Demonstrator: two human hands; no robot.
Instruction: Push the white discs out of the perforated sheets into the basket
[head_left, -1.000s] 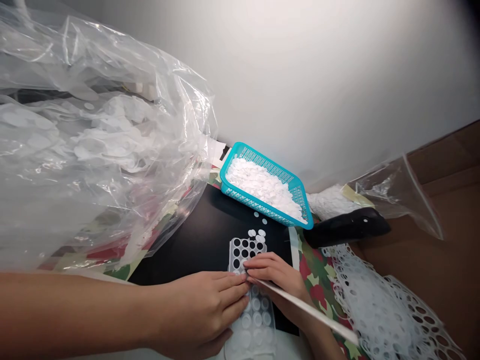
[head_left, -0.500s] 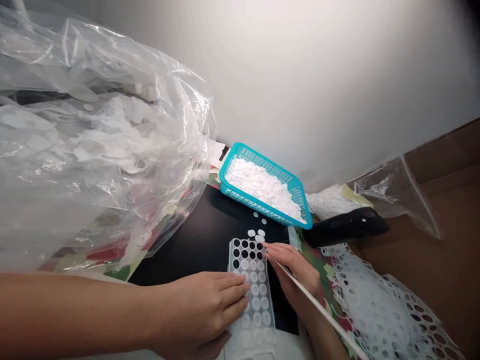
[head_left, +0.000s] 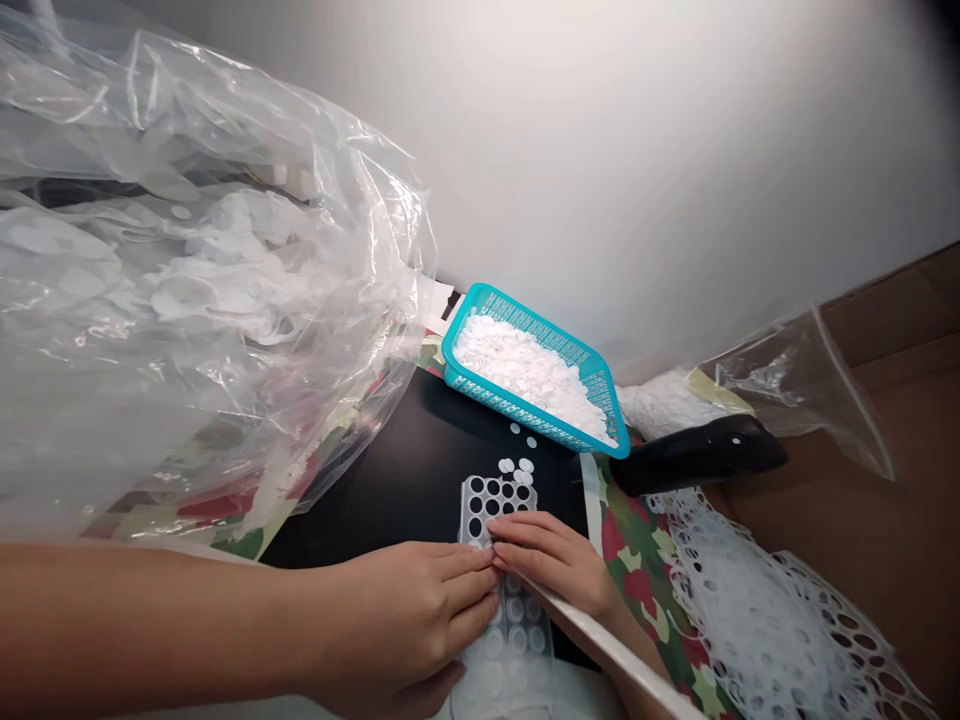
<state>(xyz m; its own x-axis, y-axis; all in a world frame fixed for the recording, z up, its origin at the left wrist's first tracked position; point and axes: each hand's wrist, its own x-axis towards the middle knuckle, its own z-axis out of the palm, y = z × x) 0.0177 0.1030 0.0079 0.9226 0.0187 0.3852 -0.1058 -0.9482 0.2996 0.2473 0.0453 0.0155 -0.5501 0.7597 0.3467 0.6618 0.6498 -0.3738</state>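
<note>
A translucent sheet (head_left: 491, 675) with rows of round cut-outs lies on a black board (head_left: 367, 490). At its far end the holes show black; nearer me, white discs fill the circles. My left hand (head_left: 401, 620) rests flat across the sheet's left side, fingers stretched out and holding nothing. Its fingertips meet those of my right hand (head_left: 551, 560), which is closed on the end of a long, thin white strip (head_left: 615, 650) slanting toward the lower right. Just past the sheet's far edge, several loose white discs (head_left: 517, 470) are scattered on the board.
A turquoise basket (head_left: 525, 405) full of white discs stands behind the board. Clear plastic bags (head_left: 300, 250) bulge at left. To the right are a black handle-like object (head_left: 697, 455), punched white sheets (head_left: 780, 600) and a cardboard box (head_left: 840, 490). A pale wall (head_left: 637, 180) rises behind.
My right hand has moved left and nearer me along the sheet, bringing the white strip along, until its fingertips meet my left hand's. The left hand has stayed in place.
</note>
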